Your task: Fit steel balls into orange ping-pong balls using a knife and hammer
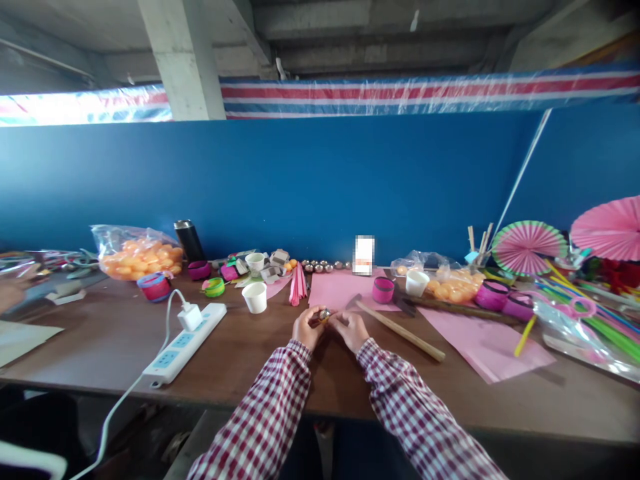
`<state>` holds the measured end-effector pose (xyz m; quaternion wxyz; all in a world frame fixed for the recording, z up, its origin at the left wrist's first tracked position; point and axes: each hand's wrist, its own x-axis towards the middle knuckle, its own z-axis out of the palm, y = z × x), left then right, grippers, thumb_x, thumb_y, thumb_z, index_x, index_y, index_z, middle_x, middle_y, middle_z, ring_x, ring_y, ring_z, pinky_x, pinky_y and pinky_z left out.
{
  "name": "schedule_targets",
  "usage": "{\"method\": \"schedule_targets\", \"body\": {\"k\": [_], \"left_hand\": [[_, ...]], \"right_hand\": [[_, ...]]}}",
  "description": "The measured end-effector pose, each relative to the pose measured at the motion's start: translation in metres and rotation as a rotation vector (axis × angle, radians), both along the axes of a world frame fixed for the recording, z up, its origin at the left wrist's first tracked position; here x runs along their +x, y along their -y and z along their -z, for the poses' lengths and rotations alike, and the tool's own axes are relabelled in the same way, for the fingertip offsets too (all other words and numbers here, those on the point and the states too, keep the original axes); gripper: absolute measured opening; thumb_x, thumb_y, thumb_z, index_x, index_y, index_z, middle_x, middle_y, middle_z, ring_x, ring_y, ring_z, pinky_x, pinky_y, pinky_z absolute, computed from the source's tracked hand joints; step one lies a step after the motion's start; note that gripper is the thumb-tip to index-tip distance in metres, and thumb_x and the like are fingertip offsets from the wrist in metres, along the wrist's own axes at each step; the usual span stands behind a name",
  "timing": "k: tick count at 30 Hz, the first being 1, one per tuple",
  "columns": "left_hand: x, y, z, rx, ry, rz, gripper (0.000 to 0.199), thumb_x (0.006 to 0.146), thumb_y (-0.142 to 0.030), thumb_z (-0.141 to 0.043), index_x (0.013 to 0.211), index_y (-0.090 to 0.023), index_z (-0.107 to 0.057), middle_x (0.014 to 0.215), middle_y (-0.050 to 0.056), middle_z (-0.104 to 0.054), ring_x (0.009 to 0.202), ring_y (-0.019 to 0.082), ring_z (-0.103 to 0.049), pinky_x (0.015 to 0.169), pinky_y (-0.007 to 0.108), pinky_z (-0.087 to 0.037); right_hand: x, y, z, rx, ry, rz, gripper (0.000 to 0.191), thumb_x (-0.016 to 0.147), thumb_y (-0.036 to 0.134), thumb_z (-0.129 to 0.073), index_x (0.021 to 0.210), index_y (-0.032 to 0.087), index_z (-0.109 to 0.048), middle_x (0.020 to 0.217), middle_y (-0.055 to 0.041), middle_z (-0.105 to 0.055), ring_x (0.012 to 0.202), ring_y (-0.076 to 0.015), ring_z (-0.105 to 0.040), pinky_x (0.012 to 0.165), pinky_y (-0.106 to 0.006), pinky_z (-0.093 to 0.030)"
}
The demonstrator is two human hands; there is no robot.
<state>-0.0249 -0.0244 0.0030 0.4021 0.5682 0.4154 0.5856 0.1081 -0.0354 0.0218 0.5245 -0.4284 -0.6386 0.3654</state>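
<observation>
My left hand (307, 328) is closed around a small shiny silver ball (325, 313) just above the table's front part. A bit of orange shows under the ball, too small to make out. The fingertips of my right hand (352, 331) are pinched together against the ball's right side; whether they grip anything else is hidden. Beyond my hands lies a pink sheet (333, 291), with a row of silver balls (320, 267) behind it. A hammer (403, 329) with a wooden handle rests to the right of my right hand.
A white power strip (185, 347) with a plugged-in cable lies left. White paper cups (255, 298), magenta woven bands (383, 289) and bags of orange balls (143, 257) stand around. Pink paper (487, 340) and paper fans (530, 247) are right. A blue partition (300, 180) closes the back.
</observation>
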Motion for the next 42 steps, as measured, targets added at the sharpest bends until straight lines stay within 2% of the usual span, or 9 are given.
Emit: {"method": "schedule_targets", "body": {"k": [8, 16, 23, 26, 32, 42], "left_hand": [[-0.001, -0.003, 0.004, 0.006, -0.007, 0.006, 0.037, 0.055, -0.017, -0.066, 0.091, -0.014, -0.06, 0.089, 0.007, -0.065, 0.081, 0.019, -0.061, 0.075, 0.032, -0.049], [0.0, -0.002, 0.002, 0.014, -0.014, 0.001, 0.033, 0.056, -0.013, -0.062, 0.089, -0.014, -0.061, 0.087, 0.006, -0.065, 0.08, 0.018, -0.061, 0.075, 0.033, -0.049], [0.0, -0.002, 0.005, 0.019, -0.012, -0.02, 0.032, 0.056, -0.011, -0.061, 0.088, -0.015, -0.062, 0.086, 0.004, -0.064, 0.078, 0.017, -0.061, 0.076, 0.032, -0.049], [-0.001, -0.002, 0.005, 0.019, -0.022, -0.028, 0.032, 0.055, -0.011, -0.062, 0.087, -0.014, -0.062, 0.083, 0.004, -0.065, 0.077, 0.017, -0.061, 0.075, 0.032, -0.049], [-0.001, -0.004, 0.007, 0.007, -0.019, -0.024, 0.032, 0.055, -0.01, -0.062, 0.087, -0.014, -0.062, 0.083, 0.005, -0.065, 0.077, 0.017, -0.061, 0.074, 0.031, -0.05], [-0.001, -0.005, 0.009, 0.006, -0.053, -0.046, 0.036, 0.055, -0.003, -0.056, 0.087, -0.016, -0.064, 0.085, 0.002, -0.066, 0.079, 0.017, -0.061, 0.075, 0.029, -0.049]], "right_hand": [[0.0, 0.0, 0.001, -0.017, -0.001, -0.011, 0.021, 0.066, 0.034, -0.057, 0.066, 0.015, -0.065, 0.06, -0.0025, -0.063, 0.056, -0.0142, -0.057, 0.056, -0.025, -0.046], [0.001, -0.004, 0.005, -0.042, 0.001, -0.029, 0.022, 0.065, 0.035, -0.058, 0.066, 0.014, -0.065, 0.061, -0.0037, -0.064, 0.058, -0.0152, -0.058, 0.057, -0.026, -0.046], [0.002, -0.005, 0.007, -0.066, -0.002, -0.007, 0.023, 0.061, 0.035, -0.061, 0.063, 0.013, -0.063, 0.058, -0.0037, -0.063, 0.053, -0.0149, -0.057, 0.054, -0.027, -0.047], [0.002, -0.007, 0.009, -0.061, -0.022, 0.005, 0.023, 0.06, 0.034, -0.063, 0.066, 0.012, -0.061, 0.062, -0.0046, -0.064, 0.058, -0.0163, -0.059, 0.058, -0.029, -0.048], [0.0, -0.01, 0.012, -0.049, -0.082, -0.014, 0.033, 0.058, 0.034, -0.065, 0.083, 0.014, -0.057, 0.083, -0.008, -0.065, 0.077, -0.0188, -0.062, 0.072, -0.032, -0.049], [0.001, -0.004, 0.002, -0.022, -0.034, -0.066, 0.028, 0.062, 0.032, -0.062, 0.084, 0.015, -0.063, 0.084, -0.0058, -0.066, 0.08, -0.0211, -0.061, 0.075, -0.034, -0.048]]}}
